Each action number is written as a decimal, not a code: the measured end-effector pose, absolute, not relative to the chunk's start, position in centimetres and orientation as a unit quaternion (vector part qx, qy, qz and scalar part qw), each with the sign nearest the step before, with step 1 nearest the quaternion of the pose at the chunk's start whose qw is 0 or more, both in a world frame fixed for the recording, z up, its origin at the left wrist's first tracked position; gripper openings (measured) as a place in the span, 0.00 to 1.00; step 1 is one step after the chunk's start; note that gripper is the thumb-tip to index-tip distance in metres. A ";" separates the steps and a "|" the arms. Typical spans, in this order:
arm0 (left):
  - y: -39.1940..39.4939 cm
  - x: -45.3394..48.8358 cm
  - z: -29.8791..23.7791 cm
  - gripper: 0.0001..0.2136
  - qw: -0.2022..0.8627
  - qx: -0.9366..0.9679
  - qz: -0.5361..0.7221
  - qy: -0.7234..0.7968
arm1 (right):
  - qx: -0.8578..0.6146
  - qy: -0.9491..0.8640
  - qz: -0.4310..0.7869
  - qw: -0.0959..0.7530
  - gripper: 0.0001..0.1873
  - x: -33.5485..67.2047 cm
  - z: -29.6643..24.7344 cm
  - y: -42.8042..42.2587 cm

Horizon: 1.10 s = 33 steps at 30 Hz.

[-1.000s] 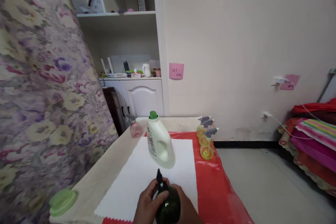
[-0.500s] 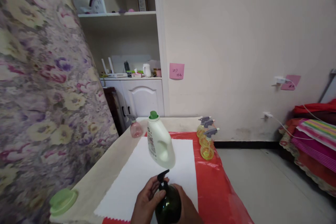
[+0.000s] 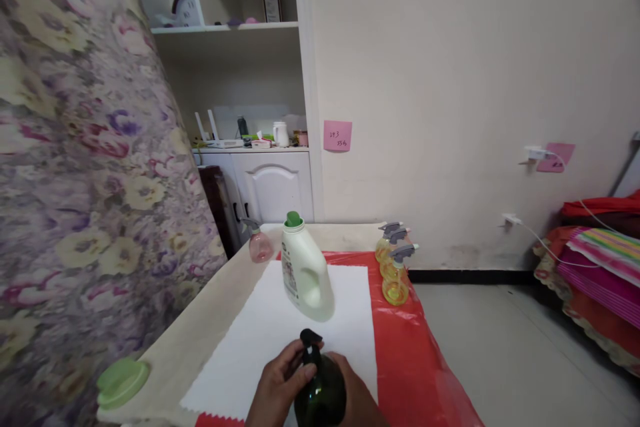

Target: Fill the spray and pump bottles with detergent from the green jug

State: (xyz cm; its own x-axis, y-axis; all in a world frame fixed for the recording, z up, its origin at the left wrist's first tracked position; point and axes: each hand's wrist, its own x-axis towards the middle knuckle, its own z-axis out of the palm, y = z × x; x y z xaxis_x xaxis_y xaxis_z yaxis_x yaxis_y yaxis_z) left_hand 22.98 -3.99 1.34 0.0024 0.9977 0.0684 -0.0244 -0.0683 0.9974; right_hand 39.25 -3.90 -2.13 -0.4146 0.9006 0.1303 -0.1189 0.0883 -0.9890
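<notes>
One pump bottle (image 3: 320,395), dark green with a black top, is low in the middle, its base out of the picture, so I cannot tell whether it rests on anything. Two hands hold it: the left hand (image 3: 280,380) grips its neck, thumb in front, and the right hand (image 3: 356,392) is wrapped round the right side of its body (most of those fingers are hidden).

One pale green jug (image 3: 303,267) stands upright beyond them. Three yellow sprayers (image 3: 395,290) with grey heads line up at the right, one pink sprayer (image 3: 260,248) stands at the far left, and one green lid (image 3: 123,383) lies at the near left corner.

The pale table (image 3: 200,323) bears a white cloth (image 3: 240,353), the jug on it, and a red sheet (image 3: 405,353) under the nearest yellow sprayer. Around it are a floral curtain (image 3: 100,167), white shelves (image 3: 225,28), a plain wall (image 3: 440,80) with two pink notes (image 3: 337,136) and two white plugs (image 3: 536,153), a bed (image 3: 600,273) and a grey floor (image 3: 480,340).
</notes>
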 end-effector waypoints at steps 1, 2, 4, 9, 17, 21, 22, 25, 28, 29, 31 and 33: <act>-3.9 23.0 1.1 0.22 0.484 0.504 0.529 0.481 | -0.331 -0.594 0.593 0.431 0.49 39.2 -2.0 -4.0; -3.9 23.1 0.8 0.23 0.467 0.495 0.541 0.494 | -0.345 -0.588 0.592 0.429 0.49 39.2 -1.8 -4.1; -3.9 23.3 0.5 0.22 0.418 0.482 0.559 0.529 | -0.384 -0.581 0.581 0.422 0.50 39.2 -1.5 -4.4; -4.1 23.3 1.3 0.16 0.443 0.507 0.533 0.513 | -0.363 -0.600 0.576 0.420 0.46 39.1 -1.7 -4.1; -4.1 23.8 0.8 0.19 0.367 0.494 0.545 0.570 | -0.399 -0.583 0.557 0.436 0.50 38.6 -2.1 -4.2; -4.2 23.5 1.2 0.17 0.414 0.523 0.514 0.539 | -0.370 -0.599 0.560 0.437 0.47 39.0 -2.0 -4.2; -4.2 23.3 1.3 0.18 0.440 0.523 0.509 0.523 | -0.348 -0.600 0.573 0.436 0.46 39.1 -2.1 -4.2; -4.3 23.3 1.4 0.20 0.484 0.503 0.513 0.500 | -0.318 -0.590 0.598 0.440 0.48 39.1 -2.4 -4.0; -4.5 23.7 1.4 0.22 0.440 0.489 0.532 0.534 | -0.349 -0.583 0.576 0.455 0.49 38.6 -2.5 -4.2; -4.6 23.8 1.4 0.22 0.418 0.490 0.532 0.549 | -0.369 -0.583 0.559 0.460 0.49 38.4 -2.5 -4.4; -4.7 23.9 1.5 0.19 0.394 0.504 0.520 0.566 | -0.399 -0.586 0.533 0.461 0.48 38.4 -2.2 -4.6; -4.6 23.7 1.6 0.18 0.405 0.523 0.506 0.554 | -0.399 -0.594 0.533 0.453 0.47 38.6 -1.8 -4.7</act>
